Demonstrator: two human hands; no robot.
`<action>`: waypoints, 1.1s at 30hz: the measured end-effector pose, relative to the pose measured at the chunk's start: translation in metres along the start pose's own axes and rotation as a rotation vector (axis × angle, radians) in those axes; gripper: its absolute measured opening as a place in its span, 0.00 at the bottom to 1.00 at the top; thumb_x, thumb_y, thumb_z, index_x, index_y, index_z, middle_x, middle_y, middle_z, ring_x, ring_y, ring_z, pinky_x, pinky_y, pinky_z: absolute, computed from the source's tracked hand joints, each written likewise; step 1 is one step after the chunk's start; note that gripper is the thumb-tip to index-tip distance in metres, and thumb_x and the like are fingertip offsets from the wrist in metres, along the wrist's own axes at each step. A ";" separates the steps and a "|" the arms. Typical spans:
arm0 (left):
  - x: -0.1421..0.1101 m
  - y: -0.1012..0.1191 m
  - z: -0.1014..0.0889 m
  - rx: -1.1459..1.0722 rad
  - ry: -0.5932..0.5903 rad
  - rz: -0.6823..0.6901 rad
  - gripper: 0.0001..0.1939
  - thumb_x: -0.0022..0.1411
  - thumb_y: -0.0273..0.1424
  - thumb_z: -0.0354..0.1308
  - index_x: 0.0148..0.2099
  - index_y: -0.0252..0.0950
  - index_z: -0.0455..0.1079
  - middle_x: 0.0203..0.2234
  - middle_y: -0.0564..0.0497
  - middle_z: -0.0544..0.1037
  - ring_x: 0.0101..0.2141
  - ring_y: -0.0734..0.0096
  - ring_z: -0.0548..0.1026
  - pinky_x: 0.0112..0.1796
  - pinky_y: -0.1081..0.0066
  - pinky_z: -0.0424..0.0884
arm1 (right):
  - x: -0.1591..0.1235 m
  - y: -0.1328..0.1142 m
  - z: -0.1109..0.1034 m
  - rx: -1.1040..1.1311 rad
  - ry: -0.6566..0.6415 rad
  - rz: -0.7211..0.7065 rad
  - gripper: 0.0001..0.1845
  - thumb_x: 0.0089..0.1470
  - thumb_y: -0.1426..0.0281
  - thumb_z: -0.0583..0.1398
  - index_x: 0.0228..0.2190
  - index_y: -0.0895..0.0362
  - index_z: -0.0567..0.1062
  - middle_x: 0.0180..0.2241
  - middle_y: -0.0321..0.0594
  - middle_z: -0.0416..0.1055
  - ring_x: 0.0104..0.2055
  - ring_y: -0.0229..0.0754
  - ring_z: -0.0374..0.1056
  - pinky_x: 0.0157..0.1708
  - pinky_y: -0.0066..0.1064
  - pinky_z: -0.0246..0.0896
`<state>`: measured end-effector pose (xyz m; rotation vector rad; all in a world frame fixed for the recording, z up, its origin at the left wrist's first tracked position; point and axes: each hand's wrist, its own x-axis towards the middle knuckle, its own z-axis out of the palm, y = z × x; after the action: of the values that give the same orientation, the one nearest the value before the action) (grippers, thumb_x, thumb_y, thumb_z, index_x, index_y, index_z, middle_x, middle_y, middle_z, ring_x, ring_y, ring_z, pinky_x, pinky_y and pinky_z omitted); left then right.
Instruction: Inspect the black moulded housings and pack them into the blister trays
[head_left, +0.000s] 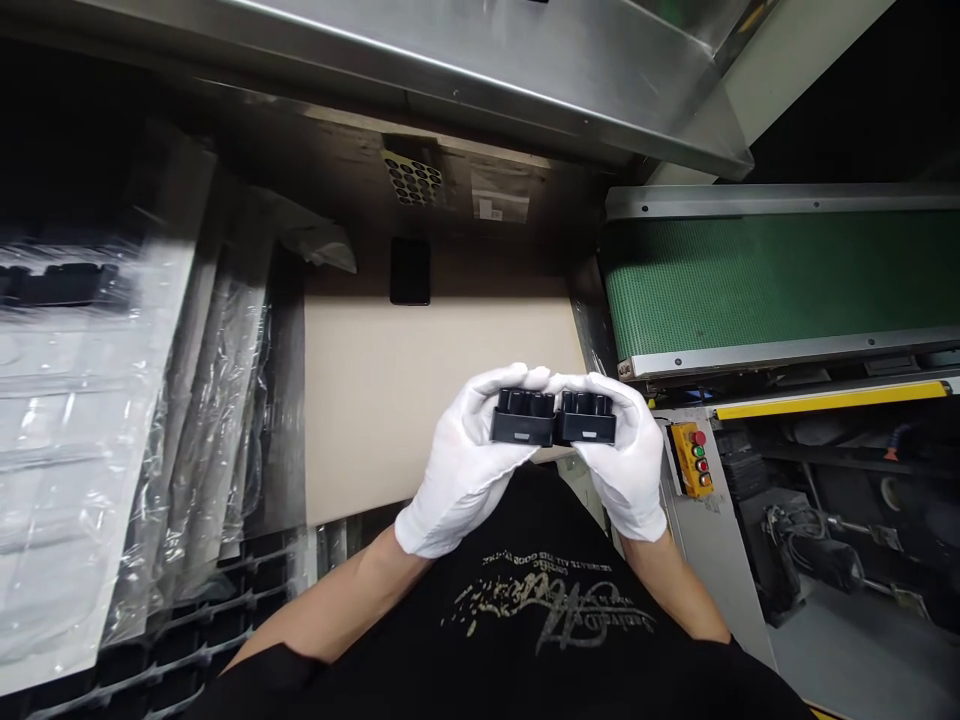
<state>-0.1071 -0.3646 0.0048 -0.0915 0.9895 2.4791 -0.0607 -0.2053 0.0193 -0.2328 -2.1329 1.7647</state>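
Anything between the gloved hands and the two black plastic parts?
Nothing visible. The left hand grips the left black plastic part directly, the right hand the right black plastic part; they sit side by side.

A: What's on the right?
B: Green conveyor belt (780,280), yellow bar (832,402) running below it, control box (691,459) with coloured buttons just beside that.
A: Left side?
B: Clear plastic-wrapped sheets (75,450) leaning in a stack — black trays (172,640) at the bottom edge of the view.
A: Middle?
B: Cardboard sheet (375,400), phone (410,271) lying just past its far edge. Steel hood (450,60) across the top.
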 end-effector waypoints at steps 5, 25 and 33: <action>0.003 0.001 0.003 0.009 0.016 0.041 0.28 0.53 0.31 0.82 0.54 0.47 0.78 0.56 0.50 0.81 0.65 0.52 0.75 0.71 0.50 0.68 | 0.002 0.000 0.005 -0.041 -0.014 0.009 0.25 0.57 0.66 0.71 0.56 0.46 0.77 0.54 0.40 0.82 0.59 0.51 0.79 0.66 0.53 0.74; 0.008 0.005 0.006 0.005 -0.015 0.015 0.27 0.56 0.35 0.81 0.55 0.52 0.78 0.58 0.54 0.79 0.67 0.53 0.73 0.70 0.51 0.70 | 0.006 -0.007 0.011 -0.053 -0.016 -0.084 0.31 0.62 0.67 0.70 0.63 0.44 0.72 0.56 0.38 0.82 0.62 0.49 0.78 0.67 0.53 0.74; 0.008 0.002 0.010 0.036 0.011 0.036 0.28 0.51 0.34 0.84 0.53 0.51 0.80 0.55 0.53 0.82 0.63 0.54 0.76 0.67 0.54 0.74 | 0.002 -0.004 0.010 0.044 0.021 -0.078 0.30 0.63 0.68 0.69 0.64 0.44 0.70 0.57 0.39 0.81 0.62 0.49 0.78 0.66 0.51 0.75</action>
<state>-0.1144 -0.3560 0.0117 -0.0765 1.0485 2.4951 -0.0658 -0.2149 0.0215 -0.1542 -2.0580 1.7550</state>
